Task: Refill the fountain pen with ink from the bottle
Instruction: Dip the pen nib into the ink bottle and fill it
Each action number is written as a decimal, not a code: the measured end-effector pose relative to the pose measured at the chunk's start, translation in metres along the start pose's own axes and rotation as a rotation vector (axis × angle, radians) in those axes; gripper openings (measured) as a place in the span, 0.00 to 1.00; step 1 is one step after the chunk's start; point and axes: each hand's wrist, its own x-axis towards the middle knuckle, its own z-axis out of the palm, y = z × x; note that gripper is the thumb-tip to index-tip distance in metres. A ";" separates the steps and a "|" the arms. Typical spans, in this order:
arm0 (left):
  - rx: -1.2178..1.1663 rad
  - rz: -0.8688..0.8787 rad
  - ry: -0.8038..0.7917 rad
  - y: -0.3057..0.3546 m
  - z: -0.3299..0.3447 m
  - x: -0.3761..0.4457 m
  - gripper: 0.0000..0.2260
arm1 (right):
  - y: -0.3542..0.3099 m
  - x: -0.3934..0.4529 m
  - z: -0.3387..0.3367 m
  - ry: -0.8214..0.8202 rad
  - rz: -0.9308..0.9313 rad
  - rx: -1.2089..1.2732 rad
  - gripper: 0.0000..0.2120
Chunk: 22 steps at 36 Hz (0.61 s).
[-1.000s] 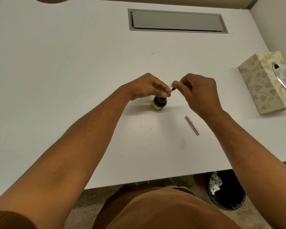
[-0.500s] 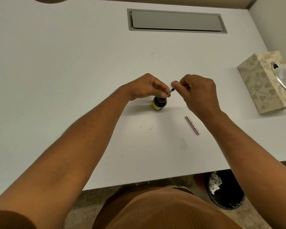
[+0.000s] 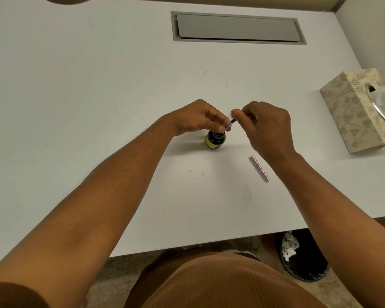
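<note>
In the head view, at mid-frame, the left hand (image 3: pixel 196 117) and right hand (image 3: pixel 268 125) together pinch a slim pen part (image 3: pixel 230 122), tilted just above the open ink bottle (image 3: pixel 215 140) standing on the white desk (image 3: pixel 98 85). A silvery pen barrel (image 3: pixel 259 168) lies to the lower right of the bottle, apart from it. A tissue box (image 3: pixel 356 116) sits at the right edge.

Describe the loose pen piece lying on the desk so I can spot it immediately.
Start at the white desk and find the dark ink bottle below the two hands. The pen barrel lies flat to the bottle's right, just beside the right wrist. It is the only slim, shiny pinkish-silver tube there, held by neither hand.
</note>
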 end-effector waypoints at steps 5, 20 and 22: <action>-0.007 -0.009 -0.006 0.000 0.000 0.000 0.09 | 0.000 0.000 0.001 0.004 0.012 0.001 0.15; 0.001 -0.010 -0.003 0.002 0.001 0.002 0.09 | 0.003 0.001 -0.001 -0.043 0.099 0.055 0.14; 0.002 -0.010 -0.005 0.002 0.001 0.002 0.09 | 0.003 -0.001 0.000 -0.030 0.093 0.052 0.14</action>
